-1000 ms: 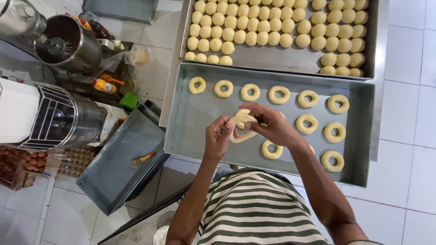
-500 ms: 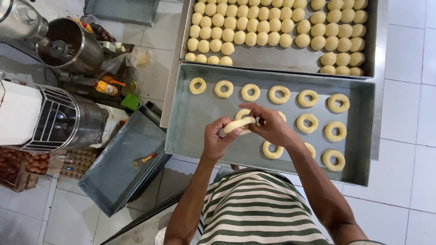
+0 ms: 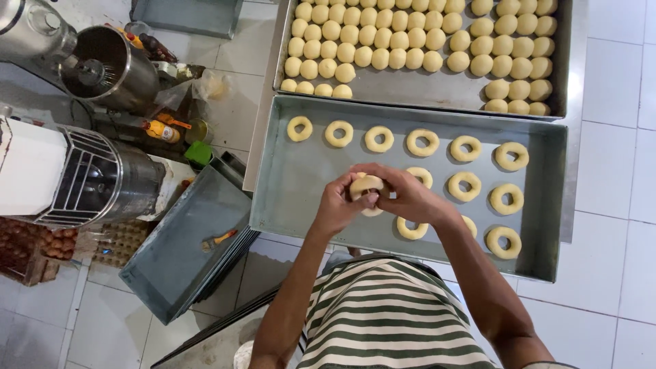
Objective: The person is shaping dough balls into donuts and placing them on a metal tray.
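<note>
Since the earlier frame the piece of dough (image 3: 367, 186) has changed from a stretched, tilted strip into a rounder lump, and both hands have closed more tightly around it. The left hand (image 3: 339, 205) grasps the dough from the left side with thumb and fingers pressed on it. The right hand (image 3: 408, 195) grasps it from the right, the fingers curled over its top. The dough is held between the two hands just above the near tray (image 3: 307, 198), over its middle part (whether it touches the tray floor, I cannot tell).

In the near tray lie dough rings (image 3: 423, 142): one row of six along the far side, and more rings to the right of the hands and under the right wrist. Beyond it, touching its far edge, stands a second tray (image 3: 437, 92) filled with many small dough balls (image 3: 383, 41) in rows. Both trays rest on a metal table (image 3: 577, 137).

On the left, on the tiled floor, is a mixer bowl (image 3: 109, 68), a machine with a wire guard (image 3: 89, 178), and an empty tray (image 3: 178, 253) leaning low, with a small brush (image 3: 219, 240) in it. The person wears a striped shirt (image 3: 389, 321).
</note>
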